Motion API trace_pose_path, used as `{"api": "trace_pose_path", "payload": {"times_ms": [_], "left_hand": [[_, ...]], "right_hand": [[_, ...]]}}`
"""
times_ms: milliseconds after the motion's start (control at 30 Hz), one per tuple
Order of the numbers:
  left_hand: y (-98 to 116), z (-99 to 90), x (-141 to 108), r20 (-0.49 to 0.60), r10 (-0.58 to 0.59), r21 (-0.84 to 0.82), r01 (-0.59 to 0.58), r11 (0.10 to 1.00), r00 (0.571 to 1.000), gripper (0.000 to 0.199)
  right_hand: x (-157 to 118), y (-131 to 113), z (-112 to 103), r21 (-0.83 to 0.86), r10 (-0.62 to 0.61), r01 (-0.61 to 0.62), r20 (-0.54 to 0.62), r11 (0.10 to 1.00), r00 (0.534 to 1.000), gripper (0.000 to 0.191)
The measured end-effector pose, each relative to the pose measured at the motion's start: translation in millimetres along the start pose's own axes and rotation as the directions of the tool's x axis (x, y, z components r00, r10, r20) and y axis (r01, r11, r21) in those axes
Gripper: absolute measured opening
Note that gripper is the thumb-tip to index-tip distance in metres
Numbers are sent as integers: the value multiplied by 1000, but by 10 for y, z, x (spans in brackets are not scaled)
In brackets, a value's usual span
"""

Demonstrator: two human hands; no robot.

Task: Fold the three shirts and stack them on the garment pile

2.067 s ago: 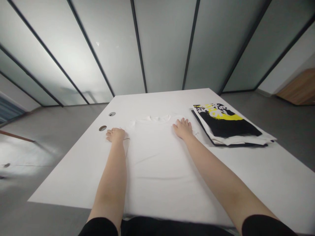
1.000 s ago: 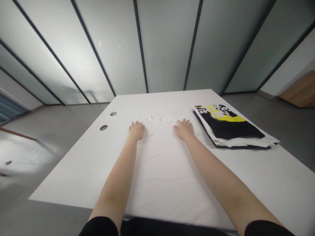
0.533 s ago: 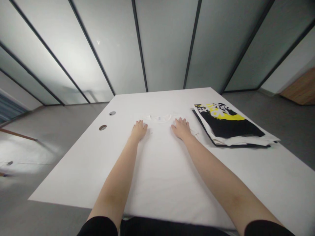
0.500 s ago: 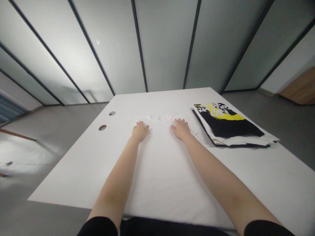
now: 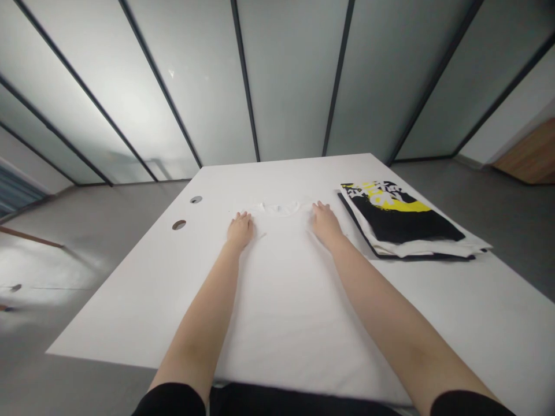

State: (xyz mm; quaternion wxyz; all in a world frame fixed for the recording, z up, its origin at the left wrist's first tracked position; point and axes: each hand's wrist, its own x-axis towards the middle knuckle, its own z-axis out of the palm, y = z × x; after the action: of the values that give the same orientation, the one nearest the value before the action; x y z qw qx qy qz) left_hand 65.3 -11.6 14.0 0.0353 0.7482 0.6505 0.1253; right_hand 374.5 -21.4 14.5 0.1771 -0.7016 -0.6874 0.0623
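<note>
A white T-shirt (image 5: 277, 277) lies spread on the white table (image 5: 130, 294), its neckline at the far end and its hem towards me. My left hand (image 5: 241, 230) rests palm down at the shirt's left sleeve, with the fingers pointing away from me and no cloth visibly gripped. Over at the right shoulder and sleeve, my right hand (image 5: 326, 225) touches the fabric, fingers slightly bent and apart. Both hands partly cover the sleeves.
Folded garments (image 5: 403, 222), black, white and yellow on top, are stacked to the right of the shirt. Two round holes, one of them a near hole (image 5: 179, 225), pierce the table's left side. A frosted glass partition (image 5: 286, 81) stands behind the table.
My hands have moved apart: the left slid slightly left, the right shifted right and a little farther away, from beside the neckline to the sleeves. The garment stack stays put.
</note>
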Motion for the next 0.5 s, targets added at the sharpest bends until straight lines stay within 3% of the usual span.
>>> {"api": "trace_pose_path", "payload": {"times_ms": [100,167,233,367,433,500], "left_hand": [[-116,-33,0,130,72,18,-75,997,989,44],[-181,-75,11,157,72,-14,-71,997,985,43],[-222,-122,24,126,45,-62,-37,997,991,43],[-228,-160,19,-48,-10,-114,4,993,999,50],[-205,-131,-2,-37,22,-98,-26,995,999,50],[-178,-81,-30,43,85,-52,-82,995,996,49]], "right_hand": [[-58,70,15,-116,27,-15,105,993,994,52],[-64,87,19,-142,23,-4,136,990,991,52],[-49,90,20,-157,23,2,152,988,988,53],[-22,82,35,-179,43,-12,169,984,985,59],[-24,75,52,-183,64,-32,170,983,983,64],[-33,66,67,-185,92,-60,172,981,981,68]]}}
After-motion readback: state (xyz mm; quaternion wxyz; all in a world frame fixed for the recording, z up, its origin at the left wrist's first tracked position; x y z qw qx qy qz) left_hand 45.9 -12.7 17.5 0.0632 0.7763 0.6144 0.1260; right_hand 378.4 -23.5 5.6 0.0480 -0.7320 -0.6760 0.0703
